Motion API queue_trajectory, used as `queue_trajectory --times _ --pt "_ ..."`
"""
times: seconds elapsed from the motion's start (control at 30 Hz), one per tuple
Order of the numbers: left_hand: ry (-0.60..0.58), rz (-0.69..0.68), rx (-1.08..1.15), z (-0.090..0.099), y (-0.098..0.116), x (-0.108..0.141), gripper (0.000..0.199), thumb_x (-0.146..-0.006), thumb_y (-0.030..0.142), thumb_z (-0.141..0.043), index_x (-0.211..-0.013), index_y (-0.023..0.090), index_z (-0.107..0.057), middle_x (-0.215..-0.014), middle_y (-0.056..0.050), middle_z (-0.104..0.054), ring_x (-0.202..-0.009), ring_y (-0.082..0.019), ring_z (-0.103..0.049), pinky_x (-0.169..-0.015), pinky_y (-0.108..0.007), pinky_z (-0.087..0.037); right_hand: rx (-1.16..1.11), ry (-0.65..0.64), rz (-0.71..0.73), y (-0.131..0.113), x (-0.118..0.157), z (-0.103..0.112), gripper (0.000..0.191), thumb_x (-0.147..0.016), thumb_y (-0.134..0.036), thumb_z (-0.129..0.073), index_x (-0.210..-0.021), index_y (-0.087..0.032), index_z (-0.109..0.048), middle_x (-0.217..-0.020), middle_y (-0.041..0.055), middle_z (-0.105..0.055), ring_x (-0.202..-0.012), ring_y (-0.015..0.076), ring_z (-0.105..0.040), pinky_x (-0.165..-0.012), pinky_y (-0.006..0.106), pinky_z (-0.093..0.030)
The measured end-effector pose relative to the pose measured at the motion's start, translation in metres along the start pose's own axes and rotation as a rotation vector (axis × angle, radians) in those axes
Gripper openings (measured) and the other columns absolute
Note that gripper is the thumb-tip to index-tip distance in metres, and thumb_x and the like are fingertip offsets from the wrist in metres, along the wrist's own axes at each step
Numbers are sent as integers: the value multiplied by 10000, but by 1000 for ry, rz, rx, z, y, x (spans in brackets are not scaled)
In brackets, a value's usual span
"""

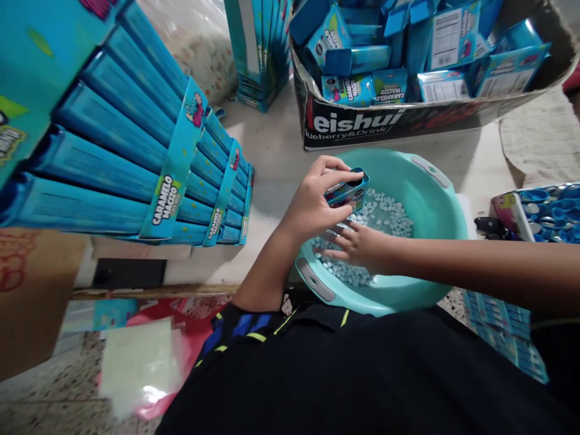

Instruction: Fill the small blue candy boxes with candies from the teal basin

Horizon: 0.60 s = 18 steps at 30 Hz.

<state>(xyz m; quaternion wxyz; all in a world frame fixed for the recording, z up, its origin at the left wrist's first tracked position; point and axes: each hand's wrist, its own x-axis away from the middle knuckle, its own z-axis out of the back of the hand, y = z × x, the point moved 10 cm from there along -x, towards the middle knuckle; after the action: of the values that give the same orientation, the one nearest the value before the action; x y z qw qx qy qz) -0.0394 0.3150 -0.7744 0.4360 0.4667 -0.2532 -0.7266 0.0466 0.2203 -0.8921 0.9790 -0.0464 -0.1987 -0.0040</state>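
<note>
My left hand (319, 196) grips a small blue candy box (347, 192) above a turquoise basin (435, 211). The box is tilted, and its end near my fingertips looks open and dark inside. Just below it, my right hand (357, 244) reaches into the basin with its fingers stretched apart and slightly blurred. Many small pale round candies (394, 214) lie on the basin's bottom, around and under that hand. No candy can be made out in the right hand's fingers.
A black carton (385, 124) full of blue boxes stands behind the basin. Tall stacked displays of blue boxes (122, 133) rise at left. A clear bag (203, 60) sits behind them. At right are a tray of blue items (550, 211) and a cloth (539, 139).
</note>
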Motion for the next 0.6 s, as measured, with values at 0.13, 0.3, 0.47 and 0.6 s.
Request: queue_trajectory --times 0.13,0.3,0.47,0.6 --pt "-8 -2 -3 0 -1 0 586 -811 40 -730 -1338 296 -725 -1301 -65 -613 -1238 -245 -630 -1113 -437 -603 -131 -29 -18 19 -11 -4 1464 -538 -505 -999 -1727 -173 -212 -1723 282 -290 -1568 539 -304 -1273 651 -269" --pt "-42 77 -31 -2 -5 0 634 -811 48 -722 -1379 328 -695 -1313 -52 -602 -1274 -252 -619 -1163 -449 -575 -315 117 -3 31 -20 -1 1310 -603 -509 -937 -1675 -79 -319 -1639 311 -410 -1563 518 -314 -1270 637 -275" --pt "38 114 -44 6 -6 -1 492 -822 82 -748 -1262 301 -728 -1314 -60 -605 -1289 -274 -610 -1189 -505 -548 -430 162 -61 38 -26 13 1158 -609 -342 -956 -1578 20 -434 -1548 365 -485 -1469 537 -424 -1250 622 -318" --pt "56 132 -52 8 -7 -1 469 -830 104 -752 -1258 290 -712 -1324 -68 -603 -1303 -285 -605 -1198 -514 -532 -554 155 -53 36 -30 20 958 -692 -194 -878 -1522 63 -474 -1491 377 -519 -1403 522 -484 -1232 614 -342"
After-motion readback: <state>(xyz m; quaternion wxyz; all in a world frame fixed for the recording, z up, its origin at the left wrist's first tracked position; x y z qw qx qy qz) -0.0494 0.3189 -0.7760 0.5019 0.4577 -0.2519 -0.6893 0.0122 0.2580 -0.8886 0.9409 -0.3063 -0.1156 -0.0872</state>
